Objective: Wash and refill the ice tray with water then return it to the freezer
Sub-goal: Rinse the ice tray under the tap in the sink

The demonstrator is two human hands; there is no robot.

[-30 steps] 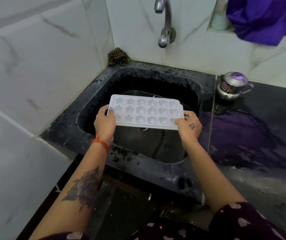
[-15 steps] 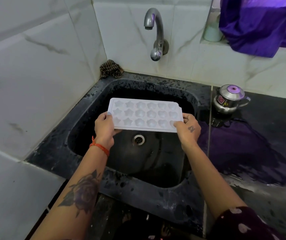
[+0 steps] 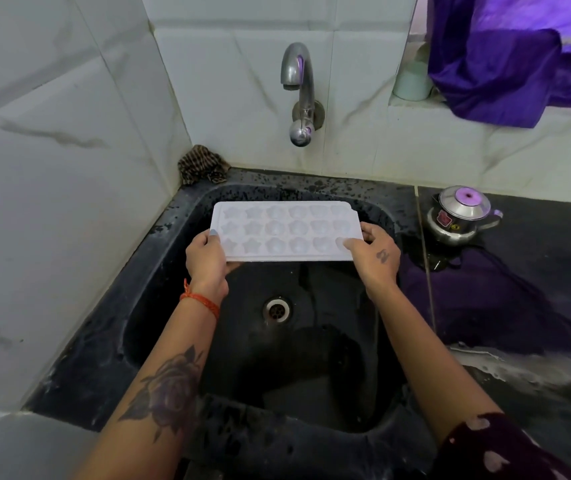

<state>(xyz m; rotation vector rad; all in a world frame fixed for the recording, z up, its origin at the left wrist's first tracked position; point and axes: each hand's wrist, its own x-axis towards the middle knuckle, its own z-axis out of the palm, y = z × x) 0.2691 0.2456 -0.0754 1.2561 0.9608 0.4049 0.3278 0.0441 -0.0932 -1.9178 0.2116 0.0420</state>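
Fingers of the left hand (image 3: 208, 261) pinch the left short edge of the ice tray (image 3: 286, 232), thumb on top; the right hand (image 3: 374, 254) grips the right short edge likewise. Tray is held level over the sink (image 3: 111, 306), cavities up, long axis running left to right. Tap (image 3: 298, 88) stands beyond the tray, slightly right of centre, with no water visibly running; the right hand is judged nearer.

Two hands, the left (image 3: 207, 263) and the right (image 3: 374, 259), are showing. One tray (image 3: 286, 232) is showing eighteen moulds, in three rows of six. One tap (image 3: 299, 95), one sink (image 3: 159, 271) with one drain (image 3: 277, 309), one kettle (image 3: 462, 214), one rag (image 3: 201, 164), one purple cloth (image 3: 505, 64) and one cup (image 3: 412, 81) are showing.
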